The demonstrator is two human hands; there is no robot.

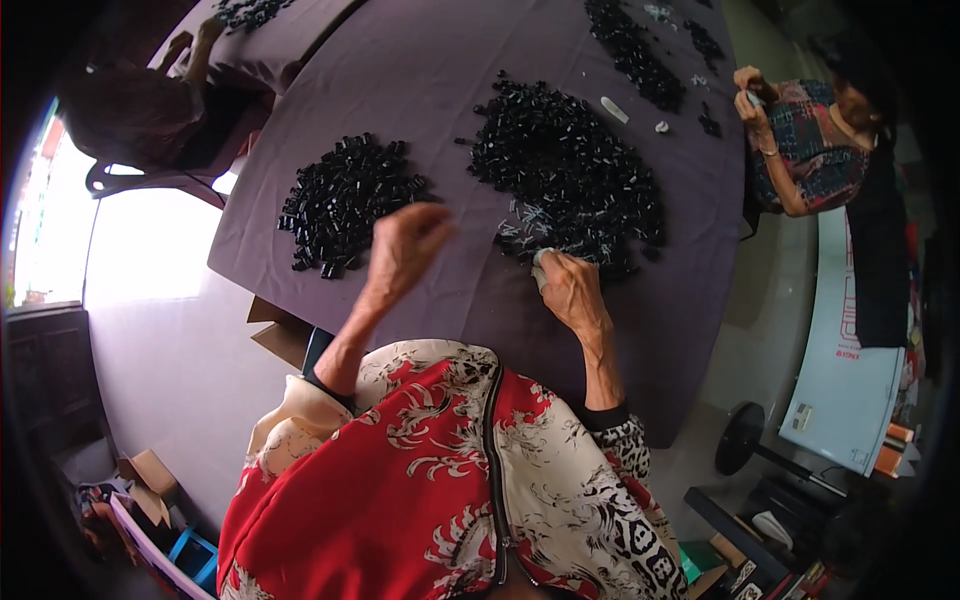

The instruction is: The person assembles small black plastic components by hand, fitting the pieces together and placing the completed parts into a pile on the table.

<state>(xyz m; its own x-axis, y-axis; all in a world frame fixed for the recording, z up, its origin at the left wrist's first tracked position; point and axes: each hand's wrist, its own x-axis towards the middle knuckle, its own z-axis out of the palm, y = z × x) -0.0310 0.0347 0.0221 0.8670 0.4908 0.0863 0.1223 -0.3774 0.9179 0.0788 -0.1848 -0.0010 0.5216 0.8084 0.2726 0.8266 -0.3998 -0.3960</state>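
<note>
- Small white piece: pinched in the right hand, at the near edge of the larger heap.
- Larger heap of small black parts: loose, spread out.
- Smaller black heap: just beyond the raised left hand.

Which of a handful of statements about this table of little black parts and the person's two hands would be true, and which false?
1. The right hand rests at the near edge of the larger pile of black parts. True.
2. The left hand lies flat in the person's lap. False: it is raised over the purple tablecloth, next to the smaller pile of black parts.
3. The right hand pinches a small pale piece. True.
4. The table is bare wood. False: a purple cloth covers it.
5. Nobody else is at the table. False: another person sits at the far right, hands raised.
</note>
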